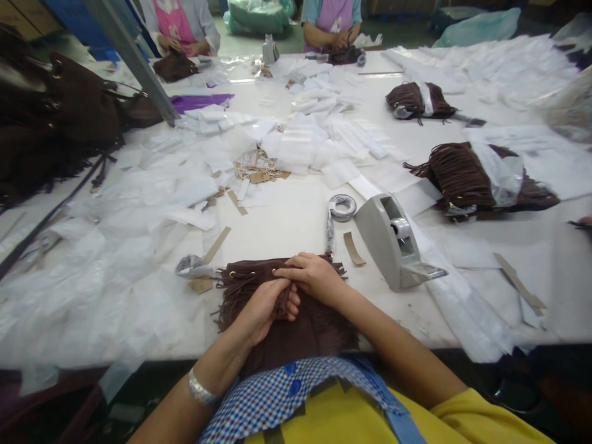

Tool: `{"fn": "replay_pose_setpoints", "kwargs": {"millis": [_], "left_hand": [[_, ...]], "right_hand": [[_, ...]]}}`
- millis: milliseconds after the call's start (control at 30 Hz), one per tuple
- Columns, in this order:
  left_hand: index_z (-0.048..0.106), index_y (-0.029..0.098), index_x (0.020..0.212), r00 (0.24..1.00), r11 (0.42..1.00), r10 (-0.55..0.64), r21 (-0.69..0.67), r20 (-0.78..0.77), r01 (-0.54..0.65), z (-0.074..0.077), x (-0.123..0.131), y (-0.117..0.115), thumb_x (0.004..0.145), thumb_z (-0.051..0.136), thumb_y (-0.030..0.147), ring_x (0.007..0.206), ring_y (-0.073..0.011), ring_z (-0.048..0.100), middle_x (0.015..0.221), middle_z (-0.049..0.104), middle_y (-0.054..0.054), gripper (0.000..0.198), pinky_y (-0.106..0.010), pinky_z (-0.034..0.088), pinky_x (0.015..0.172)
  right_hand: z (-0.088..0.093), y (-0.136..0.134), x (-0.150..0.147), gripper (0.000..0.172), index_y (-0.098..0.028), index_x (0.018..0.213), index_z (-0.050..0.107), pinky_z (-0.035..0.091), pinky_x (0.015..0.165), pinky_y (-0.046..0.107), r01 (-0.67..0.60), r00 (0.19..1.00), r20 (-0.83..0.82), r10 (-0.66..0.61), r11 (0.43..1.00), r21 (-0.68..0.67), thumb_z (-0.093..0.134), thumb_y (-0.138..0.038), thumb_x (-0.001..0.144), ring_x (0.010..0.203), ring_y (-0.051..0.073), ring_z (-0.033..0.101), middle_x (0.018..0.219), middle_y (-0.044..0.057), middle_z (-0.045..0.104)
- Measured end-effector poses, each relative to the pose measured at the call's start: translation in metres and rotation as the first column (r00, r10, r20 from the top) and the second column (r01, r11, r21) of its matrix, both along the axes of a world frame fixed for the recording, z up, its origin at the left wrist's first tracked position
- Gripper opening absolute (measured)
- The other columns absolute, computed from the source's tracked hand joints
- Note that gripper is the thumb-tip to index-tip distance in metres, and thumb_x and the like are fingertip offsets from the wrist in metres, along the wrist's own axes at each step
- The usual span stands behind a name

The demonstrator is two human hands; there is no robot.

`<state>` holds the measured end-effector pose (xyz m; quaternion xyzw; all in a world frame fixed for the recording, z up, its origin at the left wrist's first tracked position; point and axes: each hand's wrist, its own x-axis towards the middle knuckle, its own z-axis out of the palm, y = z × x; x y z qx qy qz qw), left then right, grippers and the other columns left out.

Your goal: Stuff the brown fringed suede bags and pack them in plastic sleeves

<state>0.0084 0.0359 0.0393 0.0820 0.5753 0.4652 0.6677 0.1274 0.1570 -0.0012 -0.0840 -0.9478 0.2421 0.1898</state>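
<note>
A dark brown fringed bag (314, 330) lies at the table's near edge, its eyelets along the top. My left hand (268, 308) has its fingers curled round a bunch of the brown fringe at the bag's middle. Across its fingertips lies my right hand (312, 277), fingers stretched over the bag's upper part. A wrapped strap coil (343, 208) stands off the bag's top right corner, and another wrapped piece (192, 266) lies at its left.
A grey tape dispenser (391, 240) stands right of the bag. Two wrapped fringed bags (485, 179) (420, 100) lie at the right. Plastic sheets (139, 203) and paper tags (261, 168) spread leftward. Dark bags (69, 111) pile at far left. Two people work across the table.
</note>
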Motion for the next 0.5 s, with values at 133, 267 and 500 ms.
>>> {"fn": "replay_pose_setpoints", "kwargs": {"millis": [133, 267, 500], "left_hand": [[0.062, 0.012, 0.082, 0.998, 1.000, -0.010, 0.025, 0.061, 0.009, 0.000, 0.002, -0.008, 0.091, 0.055, 0.034, 0.049, -0.0111, 0.060, 0.064, 0.065, -0.003, 0.025, -0.021, 0.051, 0.047], [0.062, 0.012, 0.085, 0.990, 1.000, 0.027, 0.005, 0.140, -0.028, 0.007, 0.006, -0.022, 0.090, 0.058, 0.035, 0.052, -0.0116, 0.062, 0.068, 0.066, -0.004, 0.024, -0.022, 0.055, 0.052], [0.061, 0.012, 0.089, 0.974, 0.999, 0.034, -0.025, 0.222, -0.029, 0.014, 0.004, -0.035, 0.090, 0.061, 0.036, 0.054, -0.0117, 0.063, 0.071, 0.067, -0.005, 0.023, -0.021, 0.055, 0.051]], "right_hand": [[-0.003, -0.005, -0.002, 0.026, -0.021, 0.113, 0.072, 0.050, 0.079, 0.030, 0.063, 0.998, -0.030, -0.063, 0.998, -0.019, 0.061, -0.014, 0.091, 0.085, 0.018, 0.057, 0.099, 0.006, 0.071], [-0.005, -0.009, -0.003, 0.025, -0.022, 0.111, 0.073, 0.051, 0.079, 0.030, 0.106, 0.993, -0.054, -0.108, 0.994, -0.030, 0.057, -0.013, 0.093, 0.084, 0.018, 0.057, 0.097, 0.006, 0.071], [-0.011, -0.011, -0.004, 0.026, -0.026, 0.109, 0.074, 0.050, 0.080, 0.032, 0.112, 0.987, -0.110, -0.116, 0.993, -0.038, 0.052, -0.017, 0.098, 0.085, 0.017, 0.059, 0.100, 0.005, 0.072]]}}
